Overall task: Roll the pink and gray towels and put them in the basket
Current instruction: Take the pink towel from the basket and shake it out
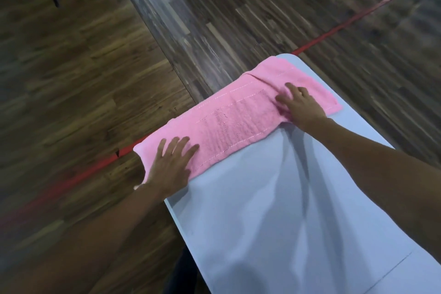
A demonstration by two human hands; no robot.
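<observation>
The towel [238, 114], a long pink folded strip with pale stitch lines, lies across the table's [262, 222] far end. The left hand [170, 162] presses its left end, fingers spread flat. The right hand [301, 106] rests spread near its right end.

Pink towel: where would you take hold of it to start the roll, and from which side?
Probably the short left end, coming from the left side of the table. The pink towel lies folded into a long flat strip, and that end seems to reach just past the table edge, so fingers could slip under it. The left hand rests flat there.
</observation>
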